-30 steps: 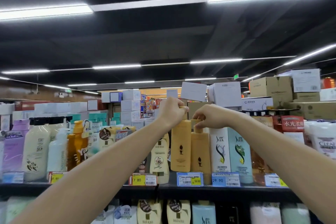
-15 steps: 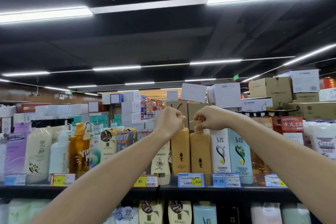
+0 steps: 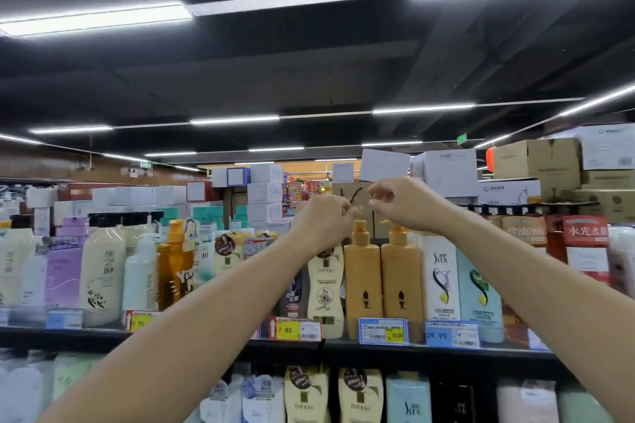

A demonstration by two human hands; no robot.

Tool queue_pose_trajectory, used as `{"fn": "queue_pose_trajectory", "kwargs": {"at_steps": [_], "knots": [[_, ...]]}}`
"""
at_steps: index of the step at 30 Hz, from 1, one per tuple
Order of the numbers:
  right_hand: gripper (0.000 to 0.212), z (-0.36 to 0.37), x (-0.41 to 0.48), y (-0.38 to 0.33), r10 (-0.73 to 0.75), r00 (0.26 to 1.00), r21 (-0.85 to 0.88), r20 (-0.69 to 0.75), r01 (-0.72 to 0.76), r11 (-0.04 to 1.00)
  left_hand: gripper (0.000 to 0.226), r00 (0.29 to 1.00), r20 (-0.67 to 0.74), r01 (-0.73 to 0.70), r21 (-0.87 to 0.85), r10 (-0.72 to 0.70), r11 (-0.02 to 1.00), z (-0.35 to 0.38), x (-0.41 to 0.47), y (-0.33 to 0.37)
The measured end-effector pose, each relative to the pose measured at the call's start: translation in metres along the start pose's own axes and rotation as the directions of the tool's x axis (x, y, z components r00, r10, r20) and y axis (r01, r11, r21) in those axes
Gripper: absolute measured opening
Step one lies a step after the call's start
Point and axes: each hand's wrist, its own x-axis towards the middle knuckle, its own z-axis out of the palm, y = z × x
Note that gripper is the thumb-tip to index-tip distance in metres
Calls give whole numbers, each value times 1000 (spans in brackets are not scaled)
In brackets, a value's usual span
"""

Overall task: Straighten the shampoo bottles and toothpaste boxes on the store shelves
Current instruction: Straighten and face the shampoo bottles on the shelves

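Two orange pump shampoo bottles stand upright side by side on the top shelf (image 3: 446, 352), the left bottle (image 3: 362, 285) and the right bottle (image 3: 400, 285). My left hand (image 3: 323, 221) hovers just above and left of the left bottle's pump head, fingers loosely curled, holding nothing. Above the right bottle's pump hangs my right hand (image 3: 403, 204), thumb and fingers loosely bent and apart from the pump. A cream DIFASO bottle (image 3: 324, 288) stands to the left of the orange pair, partly behind my left wrist. White and teal SLEK bottles (image 3: 443, 278) stand to the right.
The top shelf is packed with upright bottles: cream, lilac and amber ones at the left (image 3: 103, 271), red packs at the right (image 3: 584, 251). Price tags (image 3: 383, 331) line the shelf edge. More bottles fill the lower shelf (image 3: 357, 395). Cartons (image 3: 539, 161) are stacked behind.
Both hands have let go of the orange bottles' pump heads and risen a little above them. The two bottles now stand level and side by side.
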Motion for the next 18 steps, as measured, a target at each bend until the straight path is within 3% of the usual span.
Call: {"fn": "queue_pose_trajectory", "kwargs": {"at_steps": [3, 6, 9, 12, 16, 18], "knots": [[42, 16, 2, -23, -62, 995, -14, 73, 63, 998, 34, 997, -76, 29, -17, -30, 999, -21, -2, -27], [56, 35, 3, -47, -109, 967, -176, 232, 152, 973, 31, 988, -131, 80, 11, -78, 997, -45, -10, -58], [62, 49, 6, -64, -78, 933, -326, 350, 200, 924, 38, 981, -162, 118, 42, -110, 992, -61, -23, -87], [61, 57, 13, -69, -45, 927, -368, 373, 192, 910, 31, 976, -163, 151, 37, -143, 988, -69, -31, -117], [54, 61, 19, -73, 0, 912, -368, 410, 166, 915, 31, 989, 71, 128, 23, -129, 992, -73, -44, -138], [45, 60, 20, -75, 7, 907, -341, 421, 151, 928, 39, 982, 180, 39, 134, -63, 990, -69, -48, -142]]}}
